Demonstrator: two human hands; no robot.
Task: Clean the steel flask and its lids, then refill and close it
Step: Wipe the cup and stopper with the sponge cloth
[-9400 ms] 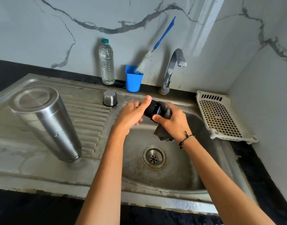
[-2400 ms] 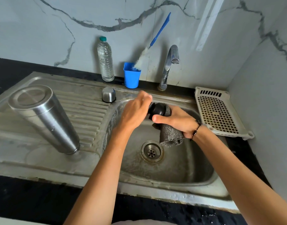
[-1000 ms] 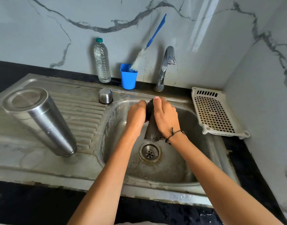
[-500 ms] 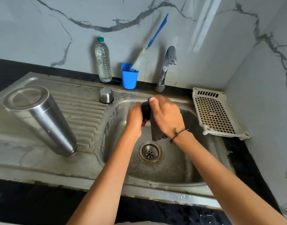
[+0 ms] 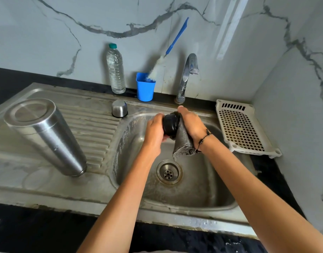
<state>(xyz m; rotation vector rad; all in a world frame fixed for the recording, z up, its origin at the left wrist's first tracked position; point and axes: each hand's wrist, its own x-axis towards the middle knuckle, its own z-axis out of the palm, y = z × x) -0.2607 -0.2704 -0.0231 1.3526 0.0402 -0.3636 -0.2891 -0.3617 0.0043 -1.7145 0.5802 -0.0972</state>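
Left hand (image 5: 154,133): curled round black inner lid (image 5: 170,124), above sink (image 5: 202,194).
Right hand (image 5: 191,123): clamps grey cloth (image 5: 182,143) against lid.
Steel flask (image 5: 45,136): inverted on drainboard; steel cap (image 5: 119,108) near.
Technique: likely best to rotate lid, working cloth into its grooves.

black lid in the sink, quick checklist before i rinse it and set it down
1. Black lid held firmly: ok, left hand grips it over the sink basin.
2. Grey cloth under control: ok, right hand presses it to the lid.
3. Tap running: not ok, no water shows.
4. Lid fully scrubbed: cannot tell.
5. Drain unblocked: ok.
6. Steel flask stable: ok, inverted on the drainboard, beside the small steel cap.
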